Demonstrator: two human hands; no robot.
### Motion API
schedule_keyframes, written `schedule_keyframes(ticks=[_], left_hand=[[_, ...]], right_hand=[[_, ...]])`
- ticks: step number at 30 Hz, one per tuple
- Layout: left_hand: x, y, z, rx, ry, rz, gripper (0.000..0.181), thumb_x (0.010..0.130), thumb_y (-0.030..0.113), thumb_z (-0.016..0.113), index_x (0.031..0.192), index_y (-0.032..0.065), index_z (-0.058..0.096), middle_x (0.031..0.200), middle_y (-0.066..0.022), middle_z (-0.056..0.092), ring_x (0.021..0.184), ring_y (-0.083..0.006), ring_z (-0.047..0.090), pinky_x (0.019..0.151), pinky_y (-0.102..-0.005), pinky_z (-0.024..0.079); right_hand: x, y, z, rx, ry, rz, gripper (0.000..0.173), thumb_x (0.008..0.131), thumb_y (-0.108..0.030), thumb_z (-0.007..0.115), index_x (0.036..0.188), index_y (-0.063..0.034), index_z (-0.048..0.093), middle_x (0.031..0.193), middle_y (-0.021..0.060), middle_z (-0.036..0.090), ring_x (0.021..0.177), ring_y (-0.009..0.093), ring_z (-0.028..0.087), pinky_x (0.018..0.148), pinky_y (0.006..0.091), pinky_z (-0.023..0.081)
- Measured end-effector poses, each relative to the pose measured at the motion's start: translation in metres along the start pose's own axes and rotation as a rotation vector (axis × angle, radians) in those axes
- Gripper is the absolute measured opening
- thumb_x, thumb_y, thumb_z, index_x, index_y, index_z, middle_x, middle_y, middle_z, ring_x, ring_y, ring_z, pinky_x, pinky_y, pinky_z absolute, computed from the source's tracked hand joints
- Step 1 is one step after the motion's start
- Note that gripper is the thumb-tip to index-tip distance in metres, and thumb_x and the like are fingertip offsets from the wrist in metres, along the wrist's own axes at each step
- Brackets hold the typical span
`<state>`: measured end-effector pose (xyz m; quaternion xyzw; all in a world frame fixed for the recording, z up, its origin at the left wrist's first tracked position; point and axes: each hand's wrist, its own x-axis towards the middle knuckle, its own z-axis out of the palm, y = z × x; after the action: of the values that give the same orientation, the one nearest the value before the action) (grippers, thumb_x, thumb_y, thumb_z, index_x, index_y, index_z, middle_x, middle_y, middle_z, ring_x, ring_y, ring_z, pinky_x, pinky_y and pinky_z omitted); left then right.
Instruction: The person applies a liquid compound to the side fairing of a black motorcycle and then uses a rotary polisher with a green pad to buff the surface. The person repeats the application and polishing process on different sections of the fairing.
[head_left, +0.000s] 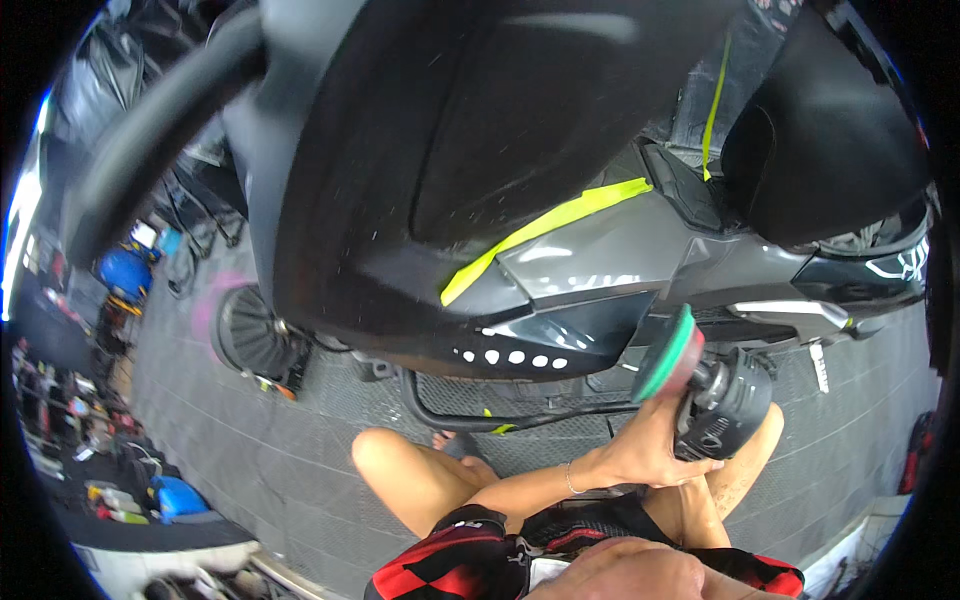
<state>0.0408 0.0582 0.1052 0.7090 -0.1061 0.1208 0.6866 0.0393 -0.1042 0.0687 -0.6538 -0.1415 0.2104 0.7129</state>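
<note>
My left hand, with a bracelet at its wrist, grips a black handheld polisher near its head. The polisher's round pad, green and dark red, stands tilted close to the vehicle's glossy dark lower panel; whether they touch I cannot tell. My right forearm rises to the polisher, but that hand is mostly hidden behind the tool and my left hand. White dots line the dark panel's lower edge. Yellow-green tape runs between a grey body panel and the large black upper part.
A black tubular bar runs low along the vehicle, above my bare legs. On the tiled floor, a round, ribbed dark object stands at left. Cluttered items and a blue bag lie farther left.
</note>
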Motion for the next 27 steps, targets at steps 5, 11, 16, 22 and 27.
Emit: schedule_keyframes(ticks=[5,11,16,22,27], left_hand=[[-0.019,-0.002,-0.018,0.156,-0.227,-0.004,0.085,0.07,0.043,0.083,0.127,-0.0072,0.044,0.118,-0.0277,0.054,0.109,-0.0433,0.055,0.096,-0.0475,0.043],[-0.063,0.018,-0.017,-0.032,-0.349,-0.128,0.095,0.071,0.04,0.084,0.135,-0.0083,0.034,0.121,-0.026,0.054,0.113,-0.038,0.056,0.097,-0.0429,0.044],[-0.088,0.046,-0.013,-0.355,-0.098,-0.047,0.078,0.07,0.024,0.085,0.128,-0.005,0.043,0.105,-0.0132,0.062,0.096,-0.0205,0.06,0.087,-0.0348,0.048],[-0.091,0.052,-0.052,-0.669,0.066,-0.084,0.035,0.084,0.017,0.073,0.108,-0.0031,0.059,0.093,-0.0082,0.067,0.079,-0.014,0.065,0.073,-0.0294,0.053],[-0.113,0.057,-0.063,-0.797,0.135,0.067,0.036,0.081,0.009,0.068,0.114,-0.0032,0.06,0.101,-0.0111,0.067,0.091,-0.0172,0.065,0.082,-0.0311,0.052]], right_hand=[[-0.012,0.015,0.019,0.106,0.009,-0.022,0.088,0.059,-0.007,0.085,0.134,0.0043,0.04,0.12,0.0153,0.058,0.102,0.023,0.062,0.089,0.0351,0.05],[-0.046,0.019,0.036,0.159,0.039,-0.085,0.086,0.059,-0.008,0.085,0.133,0.0048,0.042,0.121,0.0145,0.057,0.104,0.022,0.061,0.092,0.0355,0.05],[-0.074,0.005,0.063,0.246,0.0,-0.197,0.084,0.059,-0.008,0.085,0.132,0.0053,0.044,0.123,0.0138,0.057,0.106,0.022,0.06,0.094,0.0359,0.049],[-0.079,-0.054,0.117,-0.125,-0.005,0.085,0.067,0.064,-0.011,0.089,0.12,0.0046,0.054,0.111,0.0074,0.062,0.106,0.014,0.058,0.092,0.0291,0.047],[-0.091,-0.073,0.147,-0.124,-0.091,-0.154,0.072,0.074,-0.025,0.082,0.129,0.0081,0.047,0.116,0.0097,0.061,0.106,0.016,0.057,0.096,0.0301,0.044]])
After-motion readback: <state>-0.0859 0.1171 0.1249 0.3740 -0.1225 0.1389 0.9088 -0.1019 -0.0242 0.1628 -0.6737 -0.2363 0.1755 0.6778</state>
